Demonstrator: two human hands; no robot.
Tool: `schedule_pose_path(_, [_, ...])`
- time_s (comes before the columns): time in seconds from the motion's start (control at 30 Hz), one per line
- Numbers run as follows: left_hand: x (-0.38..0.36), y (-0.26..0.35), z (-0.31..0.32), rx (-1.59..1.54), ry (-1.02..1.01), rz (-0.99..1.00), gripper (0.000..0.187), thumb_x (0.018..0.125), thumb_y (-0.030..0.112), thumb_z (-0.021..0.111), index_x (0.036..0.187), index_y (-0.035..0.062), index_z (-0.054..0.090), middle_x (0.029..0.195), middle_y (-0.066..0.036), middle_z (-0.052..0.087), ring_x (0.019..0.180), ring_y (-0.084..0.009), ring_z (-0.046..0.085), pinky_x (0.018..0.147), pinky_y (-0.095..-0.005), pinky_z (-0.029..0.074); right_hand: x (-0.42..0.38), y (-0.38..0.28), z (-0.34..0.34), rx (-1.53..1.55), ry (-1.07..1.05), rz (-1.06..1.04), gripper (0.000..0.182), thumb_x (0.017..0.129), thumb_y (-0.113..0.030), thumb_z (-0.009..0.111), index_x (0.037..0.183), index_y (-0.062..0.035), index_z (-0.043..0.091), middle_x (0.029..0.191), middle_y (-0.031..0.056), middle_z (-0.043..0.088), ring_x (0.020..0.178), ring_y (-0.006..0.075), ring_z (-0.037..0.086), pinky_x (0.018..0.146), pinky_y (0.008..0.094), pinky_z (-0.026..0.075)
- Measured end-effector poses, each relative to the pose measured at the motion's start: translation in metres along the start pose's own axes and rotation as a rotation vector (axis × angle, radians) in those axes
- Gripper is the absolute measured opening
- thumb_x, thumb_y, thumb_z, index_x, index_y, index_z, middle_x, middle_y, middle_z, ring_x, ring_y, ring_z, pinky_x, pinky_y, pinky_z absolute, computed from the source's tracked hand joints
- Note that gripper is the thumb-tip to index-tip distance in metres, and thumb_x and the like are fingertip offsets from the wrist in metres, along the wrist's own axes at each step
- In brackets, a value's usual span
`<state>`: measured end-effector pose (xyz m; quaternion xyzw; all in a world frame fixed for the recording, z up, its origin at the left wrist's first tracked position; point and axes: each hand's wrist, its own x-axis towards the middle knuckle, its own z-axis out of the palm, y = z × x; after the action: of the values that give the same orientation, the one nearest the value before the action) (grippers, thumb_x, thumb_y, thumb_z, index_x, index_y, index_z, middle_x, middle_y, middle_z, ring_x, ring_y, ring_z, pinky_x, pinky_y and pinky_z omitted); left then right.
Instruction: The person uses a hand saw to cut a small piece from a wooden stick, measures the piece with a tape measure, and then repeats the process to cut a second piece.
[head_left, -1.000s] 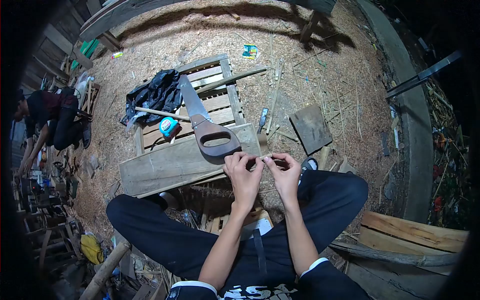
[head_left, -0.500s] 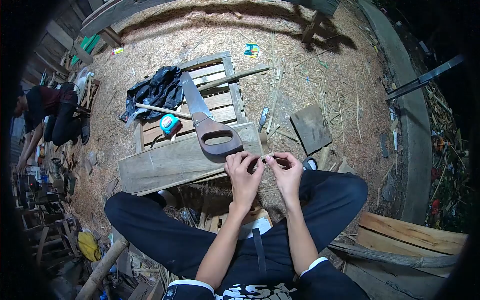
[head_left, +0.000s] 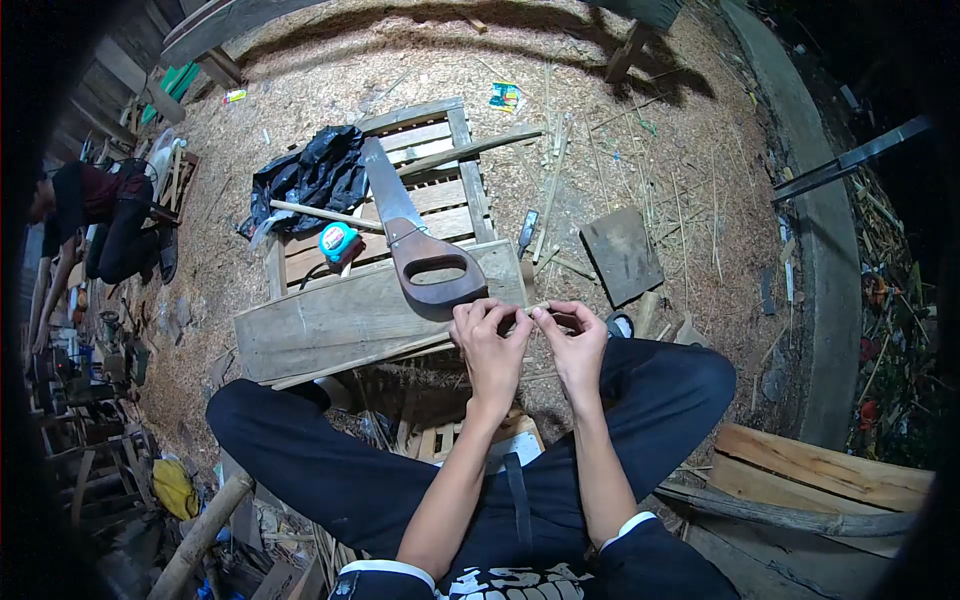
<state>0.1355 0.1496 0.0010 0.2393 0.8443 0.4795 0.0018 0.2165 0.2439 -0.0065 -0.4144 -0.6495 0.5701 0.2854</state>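
My left hand point(head_left: 492, 345) and my right hand point(head_left: 572, 345) meet fingertip to fingertip, pinching a small thin light-brown piece point(head_left: 530, 312) between them; it is too small to name. Close to my left fingers is the dark wooden handle of a hand saw point(head_left: 440, 292), whose blade points up and left. The saw lies across a wide wooden board point(head_left: 330, 328) and a slatted wooden frame point(head_left: 470, 180). A turquoise tape measure point(head_left: 338, 241) rests left of the saw, beside a thin stick point(head_left: 322, 216).
Black plastic point(head_left: 310, 180) lies at the frame's upper left. A square dark board point(head_left: 622, 256) and a marker-like tool point(head_left: 528, 229) lie on the shavings. Planks point(head_left: 820, 465) are at lower right. Another person point(head_left: 125, 215) bends down at far left.
Both hands keep nearly the same place and pinch, with a slight shift of the fingers. The other person's arms at far left have moved a little.
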Motion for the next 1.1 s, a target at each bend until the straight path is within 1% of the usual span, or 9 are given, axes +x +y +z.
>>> schedule_pose_path(0.17, [0.006,0.011,-0.003,0.025,-0.067,-0.099,0.016,0.084,0.018,0.081,0.095,0.0066,0.080,0.094,-0.007,0.070,0.104,-0.0270,0.057,0.096,-0.0430,0.040,0.001,-0.004,-0.001,0.011,-0.025,0.022,0.025,0.089,-0.017,0.087,0.102,0.0016,0.077,0.091,0.0090,0.079,0.083,0.0118,0.071,0.077,0.0283,0.055])
schedule_pose_path(0.3, [0.005,0.011,-0.002,0.010,-0.059,-0.129,0.017,0.084,0.017,0.080,0.097,0.0072,0.078,0.094,-0.005,0.072,0.104,-0.0258,0.057,0.096,-0.0423,0.040,0.000,-0.002,0.000,0.031,-0.013,0.009,0.024,0.090,-0.016,0.087,0.102,0.0021,0.076,0.091,0.0090,0.079,0.084,0.0123,0.072,0.078,0.0287,0.056])
schedule_pose_path(0.37, [0.004,0.005,-0.003,-0.009,-0.047,-0.046,0.018,0.083,0.017,0.080,0.099,0.0074,0.078,0.097,-0.004,0.073,0.104,-0.0254,0.057,0.097,-0.0415,0.039,0.001,-0.002,0.000,0.036,-0.008,0.004,0.024,0.090,-0.015,0.087,0.102,0.0021,0.076,0.091,0.0087,0.079,0.084,0.0124,0.072,0.079,0.0288,0.056])
schedule_pose_path(0.67, [0.002,0.000,-0.005,-0.046,-0.046,-0.006,0.020,0.083,0.017,0.081,0.100,0.0073,0.077,0.102,-0.005,0.074,0.107,-0.0257,0.058,0.097,-0.0413,0.040,0.003,0.002,-0.001,0.076,-0.013,0.033,0.023,0.091,-0.015,0.086,0.102,0.0022,0.076,0.093,0.0086,0.079,0.086,0.0119,0.072,0.080,0.0284,0.057])
schedule_pose_path(0.8, [-0.001,-0.001,-0.001,0.002,-0.015,0.035,0.021,0.082,0.016,0.081,0.100,0.0074,0.077,0.103,-0.005,0.074,0.108,-0.0255,0.059,0.098,-0.0410,0.041,0.002,0.000,-0.001,0.079,-0.022,0.033,0.024,0.090,-0.016,0.087,0.102,0.0019,0.076,0.093,0.0084,0.079,0.085,0.0117,0.072,0.080,0.0285,0.057])
schedule_pose_path(0.9, [-0.004,-0.004,-0.001,-0.053,-0.017,0.039,0.025,0.081,0.015,0.080,0.104,0.0074,0.075,0.105,-0.007,0.074,0.110,-0.0277,0.059,0.099,-0.0437,0.040,0.003,0.002,-0.001,0.076,-0.016,0.032,0.024,0.090,-0.016,0.087,0.102,0.0018,0.076,0.092,0.0081,0.079,0.085,0.0114,0.072,0.080,0.0282,0.056])
schedule_pose_path(1.0, [-0.003,-0.004,-0.001,-0.034,-0.019,0.053,0.026,0.081,0.014,0.080,0.105,0.0079,0.075,0.106,-0.006,0.074,0.110,-0.0273,0.059,0.100,-0.0435,0.040,0.003,0.002,-0.003,0.092,-0.016,0.037,0.024,0.089,-0.016,0.087,0.102,0.0017,0.076,0.092,0.0073,0.078,0.084,0.0111,0.071,0.080,0.0278,0.056])
schedule_pose_path(1.07, [-0.002,-0.005,-0.003,-0.027,-0.013,0.060,0.023,0.082,0.015,0.081,0.103,0.0080,0.078,0.107,-0.005,0.075,0.110,-0.0257,0.060,0.100,-0.0408,0.041,0.004,0.003,-0.002,0.116,-0.021,0.035,0.024,0.089,-0.015,0.087,0.102,0.0016,0.076,0.091,0.0068,0.078,0.084,0.0108,0.071,0.079,0.0275,0.056])
schedule_pose_path(1.1, [-0.002,-0.006,-0.003,-0.025,-0.014,0.060,0.023,0.082,0.015,0.081,0.103,0.0080,0.078,0.107,-0.005,0.075,0.110,-0.0257,0.060,0.100,-0.0408,0.041,0.006,0.005,-0.003,0.126,-0.003,0.037,0.023,0.090,-0.015,0.087,0.101,0.0015,0.076,0.091,0.0061,0.078,0.084,0.0104,0.070,0.079,0.0270,0.055])
